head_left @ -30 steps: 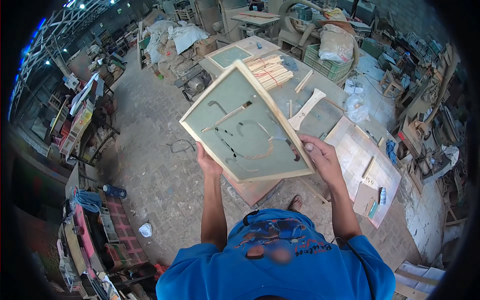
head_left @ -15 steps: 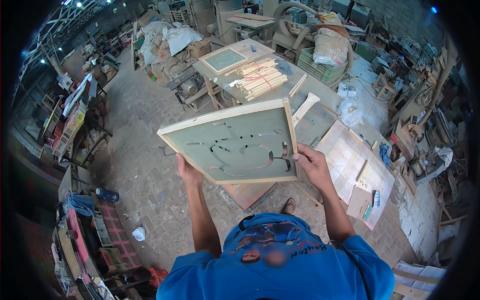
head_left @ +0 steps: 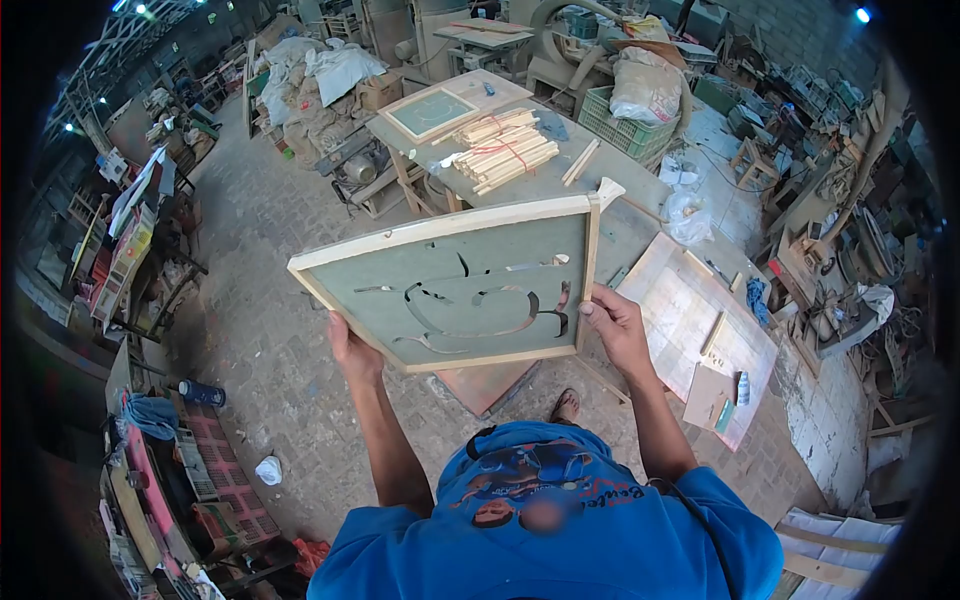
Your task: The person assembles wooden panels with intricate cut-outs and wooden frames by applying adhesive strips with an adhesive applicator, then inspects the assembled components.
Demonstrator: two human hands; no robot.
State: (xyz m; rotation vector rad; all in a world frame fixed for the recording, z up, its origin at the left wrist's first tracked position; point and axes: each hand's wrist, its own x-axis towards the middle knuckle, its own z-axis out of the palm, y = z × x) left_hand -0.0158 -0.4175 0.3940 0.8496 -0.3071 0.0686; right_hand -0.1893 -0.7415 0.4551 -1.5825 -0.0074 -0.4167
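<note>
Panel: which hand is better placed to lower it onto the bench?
Right, probably. The right hand grips the panel's right rail next to the bench; the left hand holds the lower-left edge, out over the floor.

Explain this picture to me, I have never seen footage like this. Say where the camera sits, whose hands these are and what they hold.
There is no machine here. A person wears one camera on the head, looking forward and down through a wide lens, so the edges bend and the blue shirt fills the bottom. Both arms are that person's own. The left hand and right hand grip the two ends of a framed panel, held up in the air. It is a green board in a pale wooden frame, with curved slots cut through it. Beyond it stands a workbench carrying a tied bundle of wooden sticks and a second framed panel.
</note>
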